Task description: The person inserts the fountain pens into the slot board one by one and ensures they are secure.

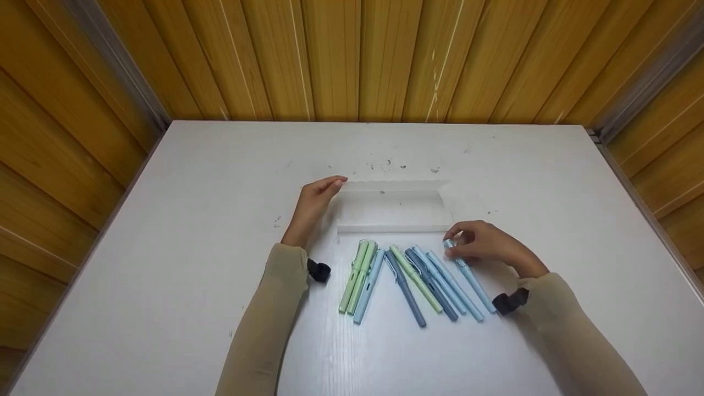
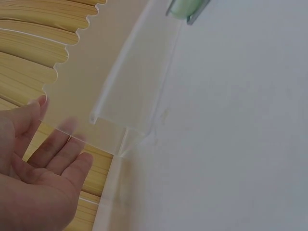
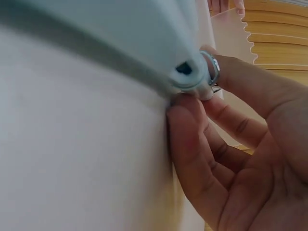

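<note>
My left hand (image 1: 314, 206) pinches the left end of a clear plastic tray (image 1: 393, 227) by its raised rear flap. In the left wrist view, that tray's flap (image 2: 77, 96) has a scalloped edge, with the thumb on one side and fingertips showing through it. My right hand (image 1: 489, 245) pinches the clip end of a light blue pen (image 1: 474, 281) at the right of the row; its far end slants towards the right wrist. In the right wrist view, thumb and fingers close around that pen (image 3: 192, 72) beside its metal clip.
Before the tray lie several capped pens: light green pens (image 1: 360, 283), a light blue pen (image 1: 368, 289), dark blue pens (image 1: 408, 294) and more light blue ones (image 1: 456, 289). The white table (image 1: 165, 264) meets yellow slatted walls (image 1: 330, 60) behind and at the sides.
</note>
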The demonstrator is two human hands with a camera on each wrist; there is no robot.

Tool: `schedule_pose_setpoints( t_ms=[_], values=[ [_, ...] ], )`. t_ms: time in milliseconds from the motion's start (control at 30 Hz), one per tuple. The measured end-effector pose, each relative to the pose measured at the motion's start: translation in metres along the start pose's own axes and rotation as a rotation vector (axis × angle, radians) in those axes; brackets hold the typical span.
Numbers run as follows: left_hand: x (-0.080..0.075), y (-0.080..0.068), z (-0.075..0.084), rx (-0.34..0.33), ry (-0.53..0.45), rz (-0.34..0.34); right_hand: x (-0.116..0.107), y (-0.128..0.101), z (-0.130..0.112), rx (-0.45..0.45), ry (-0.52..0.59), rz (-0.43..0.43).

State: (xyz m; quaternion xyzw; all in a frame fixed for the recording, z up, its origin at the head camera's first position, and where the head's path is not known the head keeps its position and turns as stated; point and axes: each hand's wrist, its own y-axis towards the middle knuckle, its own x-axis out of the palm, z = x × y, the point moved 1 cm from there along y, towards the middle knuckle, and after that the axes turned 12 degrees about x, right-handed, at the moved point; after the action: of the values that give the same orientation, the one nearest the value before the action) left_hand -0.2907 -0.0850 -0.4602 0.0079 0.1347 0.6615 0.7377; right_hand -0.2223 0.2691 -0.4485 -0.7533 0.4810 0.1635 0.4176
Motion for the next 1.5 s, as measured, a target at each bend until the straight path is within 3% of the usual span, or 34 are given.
schedule_pose_setpoints(
  t_ms=[467,700,933,1167,1500],
  values=[
    [0.000,-0.002,-0.002,0.041,-0.003,0.002,-0.009,-0.005,-0.005,0.035,0.122,-0.054],
    [0.001,-0.002,0.001,0.020,0.006,0.000,-0.019,-0.009,-0.011,0.006,0.152,-0.055],
    [0.001,-0.004,0.007,0.024,0.010,-0.001,-0.025,-0.011,-0.017,-0.011,0.173,-0.025],
    [0.000,-0.002,0.000,0.031,-0.002,-0.004,-0.032,-0.013,-0.024,-0.063,0.197,0.037],
    [-0.001,-0.004,0.003,0.014,-0.011,-0.010,-0.042,-0.017,-0.036,-0.100,0.238,0.137]
  ],
)
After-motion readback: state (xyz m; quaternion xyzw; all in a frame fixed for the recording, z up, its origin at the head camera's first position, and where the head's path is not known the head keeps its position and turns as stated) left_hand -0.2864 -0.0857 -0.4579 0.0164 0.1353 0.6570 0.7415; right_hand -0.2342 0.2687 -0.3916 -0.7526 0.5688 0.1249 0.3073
